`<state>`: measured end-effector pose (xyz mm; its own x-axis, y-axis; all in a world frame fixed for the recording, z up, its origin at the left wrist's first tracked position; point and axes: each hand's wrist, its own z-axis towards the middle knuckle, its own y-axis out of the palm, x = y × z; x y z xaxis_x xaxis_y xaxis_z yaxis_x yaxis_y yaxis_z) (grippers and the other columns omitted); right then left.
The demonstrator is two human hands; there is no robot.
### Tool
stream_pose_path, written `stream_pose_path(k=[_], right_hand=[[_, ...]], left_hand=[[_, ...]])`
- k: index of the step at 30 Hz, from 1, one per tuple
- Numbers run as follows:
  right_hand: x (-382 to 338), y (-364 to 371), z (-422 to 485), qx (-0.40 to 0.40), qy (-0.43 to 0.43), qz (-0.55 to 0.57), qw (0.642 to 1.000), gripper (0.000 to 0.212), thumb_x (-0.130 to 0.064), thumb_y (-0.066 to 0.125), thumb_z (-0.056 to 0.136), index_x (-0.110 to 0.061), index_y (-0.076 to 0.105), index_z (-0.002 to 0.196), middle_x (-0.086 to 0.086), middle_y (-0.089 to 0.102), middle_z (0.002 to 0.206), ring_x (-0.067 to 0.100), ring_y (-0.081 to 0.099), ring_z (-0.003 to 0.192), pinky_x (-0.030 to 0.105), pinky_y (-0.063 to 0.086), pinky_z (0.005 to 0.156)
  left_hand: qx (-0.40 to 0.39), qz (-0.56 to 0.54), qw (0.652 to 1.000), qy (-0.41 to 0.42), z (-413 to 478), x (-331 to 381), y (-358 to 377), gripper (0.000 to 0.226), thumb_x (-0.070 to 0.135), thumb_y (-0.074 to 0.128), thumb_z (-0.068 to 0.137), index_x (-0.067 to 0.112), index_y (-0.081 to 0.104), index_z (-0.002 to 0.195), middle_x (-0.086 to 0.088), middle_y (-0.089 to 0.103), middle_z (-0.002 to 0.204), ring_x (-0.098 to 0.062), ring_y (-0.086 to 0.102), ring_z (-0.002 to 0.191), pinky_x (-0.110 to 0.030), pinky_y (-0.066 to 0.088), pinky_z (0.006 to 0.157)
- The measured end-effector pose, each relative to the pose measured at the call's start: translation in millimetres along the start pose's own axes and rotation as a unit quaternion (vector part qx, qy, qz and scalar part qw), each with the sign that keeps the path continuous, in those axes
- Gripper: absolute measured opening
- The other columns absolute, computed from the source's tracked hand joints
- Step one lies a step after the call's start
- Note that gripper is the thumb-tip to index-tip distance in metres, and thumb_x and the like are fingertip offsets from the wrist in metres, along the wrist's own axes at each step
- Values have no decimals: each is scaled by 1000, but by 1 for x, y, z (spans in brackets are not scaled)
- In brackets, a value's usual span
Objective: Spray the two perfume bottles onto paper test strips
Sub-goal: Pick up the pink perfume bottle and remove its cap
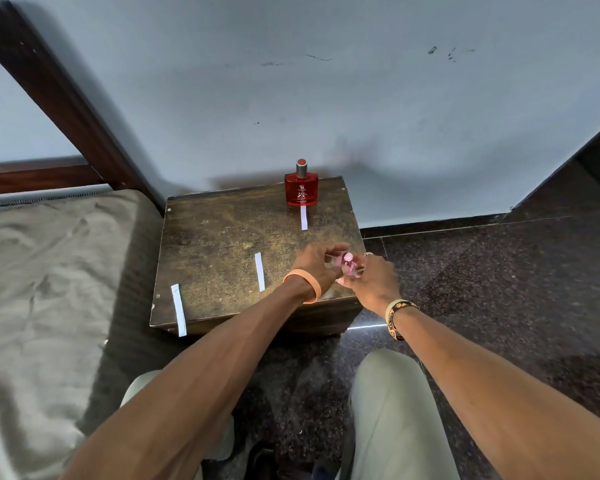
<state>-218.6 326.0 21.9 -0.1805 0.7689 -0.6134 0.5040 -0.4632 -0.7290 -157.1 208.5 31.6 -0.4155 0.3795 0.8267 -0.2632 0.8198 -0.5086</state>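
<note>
The left hand (317, 263) and right hand (371, 282) both curl fingers (329, 250) round the pink bottle (347, 263), over the bench (222, 237) near its right corner. I think they are getting it ready. Next: aim at the middle strip (260, 271) and press.

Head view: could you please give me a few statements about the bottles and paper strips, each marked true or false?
1. The red perfume bottle stands upright at the back of the wooden table. True.
2. The left hand and the right hand both hold the pink bottle. True.
3. Four strips lie on the table. False: three show, the far strip, the middle strip and the left strip.
4. The left strip lies wholly on the table. False: its near end overhangs the front edge.
</note>
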Motion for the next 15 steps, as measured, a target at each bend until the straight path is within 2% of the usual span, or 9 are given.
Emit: stream_pose_path(k=[2,4,7,8,12,14,15], right_hand=[[-1,3,1,4,-3,-16,1000,31,-22,78,83,-20,71,113,4,73,102,23,69,98,36,56,87],[-2,5,3,12,-7,-27,1000,23,-22,76,84,-18,73,107,6,74,99,25,70,94,37,57,84],[-1,7,3,27,-17,-53,998,16,-23,73,87,-15,74,101,7,74,96,26,71,91,38,58,82],[-1,7,2,30,-23,-61,997,14,-23,72,88,-15,74,99,8,75,94,26,71,89,38,58,80],[-1,7,2,37,-33,-74,996,14,-27,71,89,-17,75,97,7,74,89,24,70,86,33,56,73],[-2,6,2,35,-32,-74,996,18,-30,73,87,-19,75,101,6,74,90,23,70,87,31,55,74],[-2,6,2,34,-33,-73,996,19,-30,73,87,-20,75,102,6,74,90,23,70,87,32,56,75]], left_hand=[[-10,31,999,18,0,5,3,43,15,72,83,22,63,124,1,66,124,-15,59,111,-34,50,96],[-10,52,998,34,2,8,7,35,14,70,85,22,67,119,2,68,120,-14,61,109,-34,50,96],[21,71,997,20,3,10,14,20,16,67,87,24,73,104,8,73,103,-6,62,93,-12,43,81],[38,79,996,16,3,9,15,18,16,68,87,25,74,101,9,73,98,-3,61,87,-9,41,78],[98,99,990,31,3,6,15,11,25,75,80,25,75,92,6,75,87,-8,64,80,-22,49,80],[107,95,989,40,3,2,13,17,29,79,75,24,75,91,4,74,85,-12,65,80,-28,52,80],[96,101,989,44,3,0,13,23,29,80,74,24,74,96,3,74,90,-14,66,84,-31,53,82]])
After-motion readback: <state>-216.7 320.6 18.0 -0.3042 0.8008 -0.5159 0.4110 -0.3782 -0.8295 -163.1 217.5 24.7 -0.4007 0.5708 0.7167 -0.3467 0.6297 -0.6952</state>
